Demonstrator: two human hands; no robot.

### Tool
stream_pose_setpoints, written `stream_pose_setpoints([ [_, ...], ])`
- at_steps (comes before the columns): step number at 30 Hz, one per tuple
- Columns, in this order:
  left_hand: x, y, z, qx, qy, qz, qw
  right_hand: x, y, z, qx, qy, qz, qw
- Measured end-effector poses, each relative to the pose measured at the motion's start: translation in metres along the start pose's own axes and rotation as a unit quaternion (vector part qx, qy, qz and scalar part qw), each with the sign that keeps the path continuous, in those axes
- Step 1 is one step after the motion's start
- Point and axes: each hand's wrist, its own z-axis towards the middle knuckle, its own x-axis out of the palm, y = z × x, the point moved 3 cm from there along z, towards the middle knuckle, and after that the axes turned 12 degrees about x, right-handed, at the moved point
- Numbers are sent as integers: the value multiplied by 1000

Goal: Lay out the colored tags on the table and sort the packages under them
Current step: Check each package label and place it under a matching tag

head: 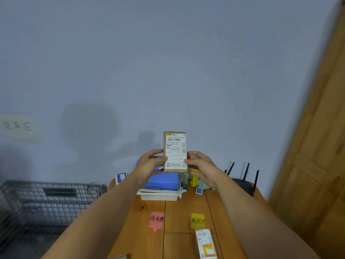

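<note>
Curled fingers of the left hand (151,163) and right hand (200,165) are pinching a brown package (175,146) upright by its lower edges, above the table (183,206). Nearer the person, a pink tag (156,219) and a yellow tag (197,220) are lying side by side, with a second package (205,243) just beside the yellow one.

The parcel (175,170) is finished in brown card; its label (176,146) is white with black barcode stripes. The pink tag (156,219) and the yellow tag (197,220) are lettered in black. The packet (205,243) is brown and white, with a yellow patch. The counter (184,202) is shown in orange wood grain. A blue box (162,182) and a grey wire-grid crate (50,195) are noted.
</note>
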Motion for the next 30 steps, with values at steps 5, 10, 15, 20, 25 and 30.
stream_pose_setpoints([
  [5,15,0,-20,-11,-3,27,1000,-12,-11,-18,6,0,0,1000],
  [10,33,12,-52,-31,18,17,999,-29,-31,-51,11,-21,-18,1000],
  [15,70,35,-98,-64,17,-23,998,-64,-67,-91,39,-58,-23,997],
  [20,107,66,-162,-106,53,-10,993,-94,-121,-134,93,-82,-57,991],
  [25,128,95,-199,-176,128,65,974,-122,-166,-155,189,-69,-142,969],
  [30,148,138,-213,-212,104,84,968,-141,-208,-145,221,-45,-149,963],
])
